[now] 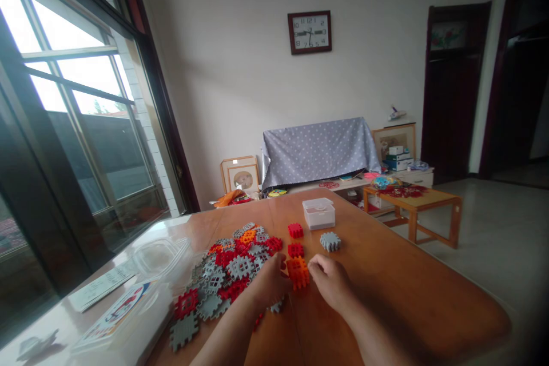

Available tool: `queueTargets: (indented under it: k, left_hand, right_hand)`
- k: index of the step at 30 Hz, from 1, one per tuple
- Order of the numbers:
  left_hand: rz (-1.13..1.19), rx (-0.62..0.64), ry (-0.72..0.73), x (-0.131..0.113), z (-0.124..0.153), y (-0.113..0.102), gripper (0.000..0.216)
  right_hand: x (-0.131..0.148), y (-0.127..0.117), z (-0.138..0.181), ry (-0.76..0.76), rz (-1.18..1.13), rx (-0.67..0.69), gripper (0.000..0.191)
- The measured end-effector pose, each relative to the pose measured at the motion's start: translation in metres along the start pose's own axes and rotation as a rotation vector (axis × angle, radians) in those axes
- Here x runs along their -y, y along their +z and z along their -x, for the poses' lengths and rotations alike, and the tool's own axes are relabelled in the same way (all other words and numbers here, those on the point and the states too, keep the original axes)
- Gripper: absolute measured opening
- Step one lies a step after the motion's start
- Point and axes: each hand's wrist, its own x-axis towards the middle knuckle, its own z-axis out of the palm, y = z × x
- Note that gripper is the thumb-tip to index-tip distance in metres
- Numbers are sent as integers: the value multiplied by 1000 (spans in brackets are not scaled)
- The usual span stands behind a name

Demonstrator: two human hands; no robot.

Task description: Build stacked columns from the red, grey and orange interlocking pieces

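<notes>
At the near middle of the glossy brown wooden table [429, 303], an orange, square, notched plastic block [298, 273] sits between both hands, right of the loose pile of grey and red notched plastic pieces [240, 267]. Aligning it seems the step in hand, calling for light, even pressure. The left hand [271, 280] parts thumb and fingers at its left edge; the right hand [332, 280] curls its fingers beside the right edge. Whether either grips it, I cannot tell.

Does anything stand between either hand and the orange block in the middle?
Nothing visible does. The left hand is by the left edge of the orange block, the right hand by its right edge. The nearest red block lies beyond it, not between.
</notes>
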Motion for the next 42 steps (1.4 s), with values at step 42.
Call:
queueTargets:
  k: [42]
  left_hand:
    - [-118,132,163,-41,-32,76,54]
  right_hand:
    - [-39,-50,-12,367,-664,-651,50]
